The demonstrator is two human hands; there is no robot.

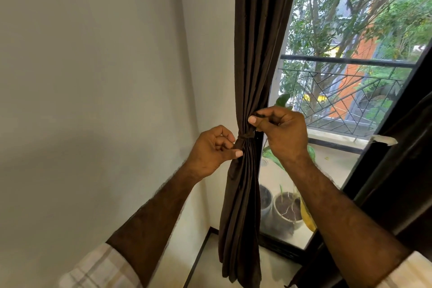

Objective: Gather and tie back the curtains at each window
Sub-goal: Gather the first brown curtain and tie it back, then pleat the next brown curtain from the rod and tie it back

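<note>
Dark brown curtain (253,54), gathered and cinched by a matching tie (244,136) beside the window frame

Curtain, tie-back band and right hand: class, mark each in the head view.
curtain (257,54), head view, upper hanging folds.
tie-back band (244,136), head view, wrap round the gathered waist.
right hand (284,132), head view, back of the hand.

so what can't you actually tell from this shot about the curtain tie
- Head view: the tie-back's knot or fastening is hidden behind the gathered curtain and the left hand.
- The strand end in the right hand is mostly covered by its curled fingers.
- The curtain top and rod are cut off by the upper edge.
</note>
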